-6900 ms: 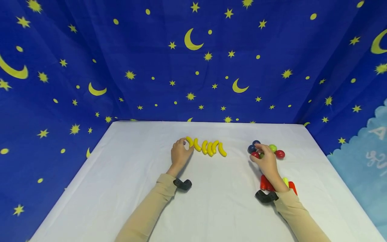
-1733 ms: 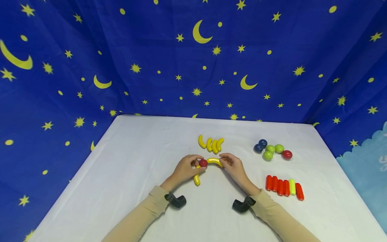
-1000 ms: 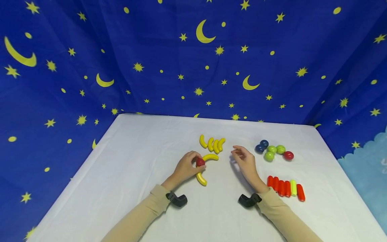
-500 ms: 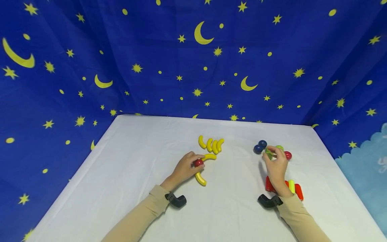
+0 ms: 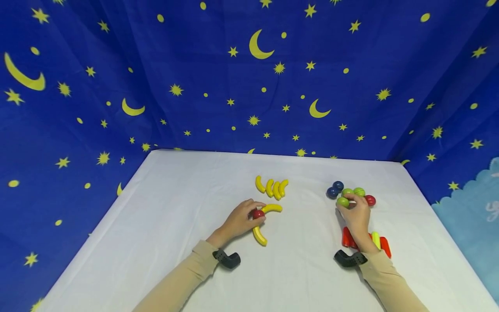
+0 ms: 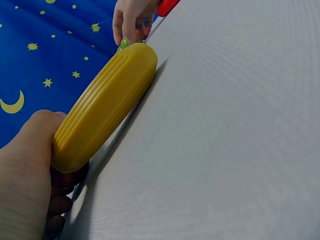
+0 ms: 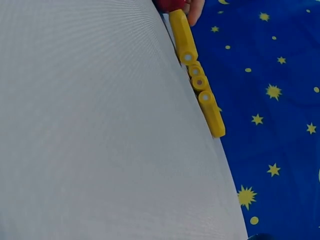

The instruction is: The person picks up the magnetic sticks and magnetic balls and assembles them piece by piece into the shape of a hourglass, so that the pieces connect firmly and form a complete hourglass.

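My left hand (image 5: 249, 212) pinches a dark red ball (image 5: 257, 213) on the white table (image 5: 175, 195). The ball sits between two yellow curved pieces, one (image 5: 271, 208) to its right and one (image 5: 259, 236) below it. In the left wrist view a ribbed yellow piece (image 6: 105, 107) lies against my thumb (image 6: 25, 175). My right hand (image 5: 348, 200) reaches into a cluster of balls, fingertips curled on a green ball (image 5: 343, 202). Two more green balls (image 5: 359, 191), two blue balls (image 5: 334, 189) and a red ball (image 5: 370, 200) lie around it.
A row of several yellow curved pieces (image 5: 271, 187) lies behind my left hand; they also show in the right wrist view (image 7: 210, 112). Red cylinders (image 5: 346, 237) and a yellow-green one (image 5: 375, 239) lie partly under my right wrist. A blue starry cloth (image 5: 249, 86) hangs around the table.
My right hand let go of the yellow piece by the red ball and moved right to the ball cluster, settling on a green ball. My left hand stays on the red ball.
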Motion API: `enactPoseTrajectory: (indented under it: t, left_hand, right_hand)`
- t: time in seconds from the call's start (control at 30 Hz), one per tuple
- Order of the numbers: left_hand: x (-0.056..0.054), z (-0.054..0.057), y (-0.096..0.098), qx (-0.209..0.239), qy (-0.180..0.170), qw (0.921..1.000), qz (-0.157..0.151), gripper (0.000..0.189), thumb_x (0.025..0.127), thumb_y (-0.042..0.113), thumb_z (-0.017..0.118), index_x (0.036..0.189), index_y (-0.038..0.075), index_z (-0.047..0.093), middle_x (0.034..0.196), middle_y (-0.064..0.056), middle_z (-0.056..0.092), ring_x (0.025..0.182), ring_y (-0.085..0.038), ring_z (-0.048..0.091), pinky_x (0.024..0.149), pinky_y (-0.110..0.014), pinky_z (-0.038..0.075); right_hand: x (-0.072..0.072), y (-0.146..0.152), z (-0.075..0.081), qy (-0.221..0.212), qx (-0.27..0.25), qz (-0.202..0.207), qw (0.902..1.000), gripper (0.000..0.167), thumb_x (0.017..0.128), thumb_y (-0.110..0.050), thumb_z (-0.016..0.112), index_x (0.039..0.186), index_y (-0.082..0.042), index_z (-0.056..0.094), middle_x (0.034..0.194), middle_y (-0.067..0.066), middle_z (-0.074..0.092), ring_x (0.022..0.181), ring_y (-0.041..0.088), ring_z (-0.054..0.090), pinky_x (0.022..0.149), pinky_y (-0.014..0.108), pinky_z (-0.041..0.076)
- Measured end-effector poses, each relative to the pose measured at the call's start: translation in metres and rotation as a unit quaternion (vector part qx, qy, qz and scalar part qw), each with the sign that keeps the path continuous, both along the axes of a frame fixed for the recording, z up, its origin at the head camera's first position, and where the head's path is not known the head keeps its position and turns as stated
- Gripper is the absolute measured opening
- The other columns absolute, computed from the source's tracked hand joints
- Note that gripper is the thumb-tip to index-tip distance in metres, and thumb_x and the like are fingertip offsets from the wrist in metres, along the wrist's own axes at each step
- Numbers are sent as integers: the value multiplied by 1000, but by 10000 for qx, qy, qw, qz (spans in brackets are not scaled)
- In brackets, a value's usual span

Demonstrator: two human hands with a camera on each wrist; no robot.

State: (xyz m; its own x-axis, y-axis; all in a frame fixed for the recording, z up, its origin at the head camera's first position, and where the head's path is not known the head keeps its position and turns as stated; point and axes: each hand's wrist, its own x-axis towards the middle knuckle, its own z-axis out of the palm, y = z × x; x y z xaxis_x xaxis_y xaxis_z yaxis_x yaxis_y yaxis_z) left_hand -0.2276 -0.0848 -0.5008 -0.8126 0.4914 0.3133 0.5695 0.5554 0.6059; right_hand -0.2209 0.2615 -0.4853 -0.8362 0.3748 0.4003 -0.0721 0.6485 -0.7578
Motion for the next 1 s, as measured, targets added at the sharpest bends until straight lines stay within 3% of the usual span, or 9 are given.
enactPoseTrajectory:
  t: [0.13, 0.23, 0.33, 0.4, 0.5, 0.57, 0.63, 0.73, 1.0]
  left_hand:
    - [-1, 1, -1, -186, -155, 9997, 70, 40, 89, 32, 66, 125, 16, 61, 92, 3, 55, 78, -6, 45, 68, -19, 39]
    - [0, 2, -1, -238, -45, 9997, 29, 40, 89, 31, 66, 125, 15, 62, 88, 2, 54, 75, -7, 43, 64, -18, 37]
    - [0, 0, -2, -228, 246, 9994, -24, 39, 89, 31, 66, 123, 12, 63, 85, 3, 51, 72, -5, 40, 61, -17, 35]
    - [2, 1, -2, -256, 245, 9994, 8, 39, 89, 31, 66, 123, 12, 63, 85, 2, 51, 72, -5, 40, 61, -17, 35]
    - [2, 2, -2, -368, 89, 9992, 85, 40, 89, 31, 65, 125, 14, 62, 86, 3, 52, 74, -5, 41, 63, -17, 36]
    - [2, 4, -2, -442, -83, 9989, 126, 41, 89, 32, 65, 127, 17, 61, 88, 2, 53, 75, -6, 42, 65, -18, 37]
    - [1, 4, -2, -495, -80, 9986, 136, 41, 89, 33, 65, 127, 18, 60, 90, 3, 55, 77, -6, 43, 66, -17, 37]
    - [0, 3, -2, -504, -67, 9986, 142, 41, 90, 33, 64, 127, 17, 60, 93, 2, 57, 80, -6, 45, 68, -18, 39]
    - [0, 3, 0, -550, -40, 9983, 169, 39, 90, 34, 63, 125, 15, 60, 104, 0, 62, 93, -10, 55, 80, -24, 48]
  right_hand:
    - [1, -4, 2, -30, -65, 13, 10000, 34, 74, 3, 71, 106, 11, 63, 103, 24, 58, 83, 35, 59, 65, -2, 30]
    - [4, -11, 4, -10, -88, 219, 9997, 36, 75, 2, 72, 108, 9, 62, 105, 22, 59, 83, 21, 57, 68, 0, 33]
    - [7, -26, 4, 148, -282, 773, 9965, 36, 75, 2, 74, 108, 7, 63, 105, 21, 61, 82, 3, 54, 71, 0, 39]
    - [13, -42, 12, 67, -388, 1188, 9921, 36, 75, 3, 75, 108, 8, 63, 105, 21, 61, 81, 0, 55, 72, 5, 45]
    - [12, -61, 8, -137, -654, 1835, 9807, 37, 76, 3, 75, 109, 9, 62, 106, 22, 62, 83, 2, 61, 74, 8, 49]
    - [12, -73, 6, -422, -856, 2133, 9723, 39, 76, 3, 75, 112, 9, 61, 111, 24, 62, 86, 14, 66, 74, 12, 52]
    - [6, -80, -5, -569, -1033, 2428, 9629, 41, 77, 3, 74, 115, 8, 59, 114, 24, 61, 92, 20, 67, 75, 11, 51]
    - [5, -93, -8, -605, -1123, 2723, 9537, 42, 76, 5, 74, 115, 8, 59, 115, 26, 61, 96, 35, 66, 76, 16, 54]
    - [-1, -106, -10, -499, -632, 2849, 9552, 39, 75, 1, 76, 111, 4, 62, 109, 19, 63, 95, 32, 66, 76, 19, 55]
